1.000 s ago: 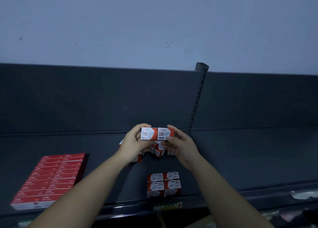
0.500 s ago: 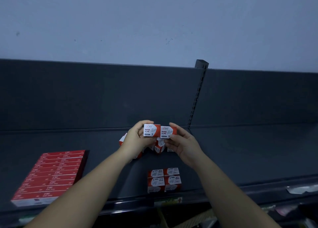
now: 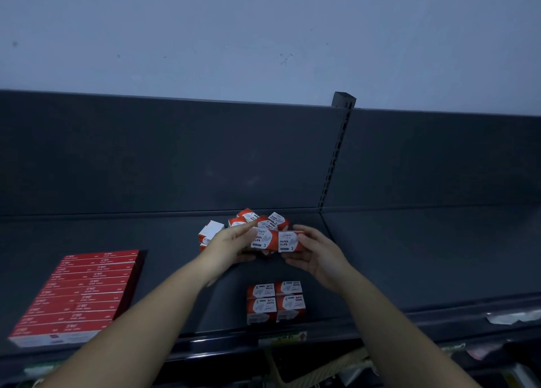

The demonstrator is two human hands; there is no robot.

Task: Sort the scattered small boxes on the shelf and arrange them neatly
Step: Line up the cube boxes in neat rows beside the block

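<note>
While both hands hold them up above the middle of the shelf (image 3: 409,256), the two paper-clip boxes (image 3: 273,240) sit end to end with their labels facing me. The left hand (image 3: 231,248) has its fingers curled round the outer end of one box. The right hand (image 3: 319,253) grips the outer end of the other, so the pair is pressed together between them.

I judge these to be light, stiff cardboard with smooth faces and loose contents. With too little inward pressure, I'd expect the pair to fold at the seam and one box to drop. Taking them by the short ends looks right to me, since the broad faces would dent more easily.

Just behind the hands, near the back panel (image 3: 175,159), the loose heap (image 3: 265,220) lies tumbled at all angles. The neat block of four (image 3: 276,301) stands at the front edge, with bare shelf on both sides and behind it, so I see room to set down there. The stack of flat red boxes (image 3: 79,294) sits well apart, toward the front left.
</note>
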